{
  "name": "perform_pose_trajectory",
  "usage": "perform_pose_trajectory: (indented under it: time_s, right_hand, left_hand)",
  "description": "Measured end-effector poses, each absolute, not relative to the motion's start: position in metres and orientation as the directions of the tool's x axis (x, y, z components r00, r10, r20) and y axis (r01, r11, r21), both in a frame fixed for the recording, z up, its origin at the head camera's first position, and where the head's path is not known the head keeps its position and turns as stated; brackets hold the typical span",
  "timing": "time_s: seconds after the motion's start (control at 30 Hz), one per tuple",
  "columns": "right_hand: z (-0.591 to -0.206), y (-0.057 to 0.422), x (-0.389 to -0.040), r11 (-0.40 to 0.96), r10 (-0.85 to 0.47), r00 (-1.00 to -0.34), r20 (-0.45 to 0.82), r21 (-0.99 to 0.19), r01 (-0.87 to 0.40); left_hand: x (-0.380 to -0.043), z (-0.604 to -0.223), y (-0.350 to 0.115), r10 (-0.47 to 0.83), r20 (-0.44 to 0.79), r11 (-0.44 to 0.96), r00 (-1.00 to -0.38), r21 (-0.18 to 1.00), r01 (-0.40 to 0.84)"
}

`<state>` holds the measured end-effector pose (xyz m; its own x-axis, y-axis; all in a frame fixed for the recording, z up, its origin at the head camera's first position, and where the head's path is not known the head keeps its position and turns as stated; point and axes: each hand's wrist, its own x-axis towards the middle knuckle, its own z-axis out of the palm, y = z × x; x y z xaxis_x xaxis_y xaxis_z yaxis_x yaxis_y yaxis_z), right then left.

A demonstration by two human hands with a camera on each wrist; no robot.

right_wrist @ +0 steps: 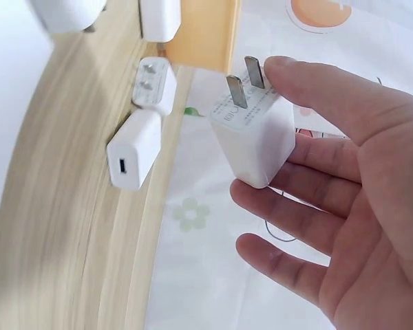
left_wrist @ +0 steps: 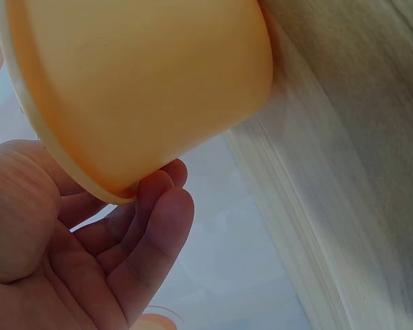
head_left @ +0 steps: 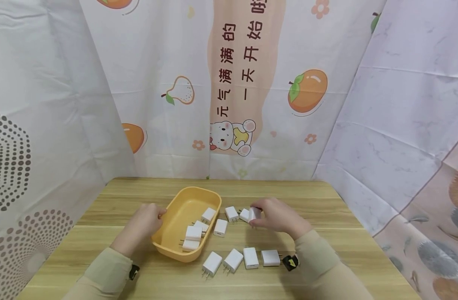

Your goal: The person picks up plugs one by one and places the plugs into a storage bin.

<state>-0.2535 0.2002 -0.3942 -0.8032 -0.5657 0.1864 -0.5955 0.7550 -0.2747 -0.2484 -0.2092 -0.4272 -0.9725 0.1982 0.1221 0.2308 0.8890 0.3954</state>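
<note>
My left hand (head_left: pixel 151 218) grips the left rim of a yellow plastic bin (head_left: pixel 181 210). In the left wrist view, the fingers and thumb of that hand (left_wrist: pixel 110 240) pinch the lip of the bin (left_wrist: pixel 151 82). Several white charger plugs (head_left: pixel 193 233) lie in the bin's near and right part. Right of the bin, my right hand (head_left: pixel 275 214) holds another white charger plug (head_left: pixel 254 213) above the table. The right wrist view shows this charger plug (right_wrist: pixel 255 134) between thumb and fingers, its two metal prongs facing up in that picture.
Loose charger plugs lie right of the bin, among them one near its rim (head_left: pixel 220 228) and one farther back (head_left: pixel 231 213). Several more, including a front-left charger (head_left: pixel 212 263), form a row nearer me on the wooden table (head_left: pixel 311 200). Printed curtains (head_left: pixel 157 104) surround the table.
</note>
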Motion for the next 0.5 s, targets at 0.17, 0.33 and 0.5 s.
perform_pose_trajectory:
  time_s: [0.17, 0.33, 0.5]
  right_hand:
    - [-0.390, 0.190, -0.256, 0.736, -0.576, -0.788, 0.219, -0.282, -0.616]
    - [-0.387, 0.179, -0.258, 0.743, -0.556, -0.802, 0.220, -0.300, -0.598]
    - [-0.383, 0.168, -0.259, 0.729, -0.552, -0.797, 0.243, -0.323, -0.603]
  left_hand:
    - [-0.248, -0.427, -0.209, 0.200, 0.117, 0.886, -0.973, 0.402, 0.231]
    - [-0.247, -0.427, -0.209, 0.198, 0.117, 0.889, -0.973, 0.397, 0.228]
    - [-0.248, -0.426, -0.209, 0.193, 0.112, 0.887, -0.975, 0.406, 0.222]
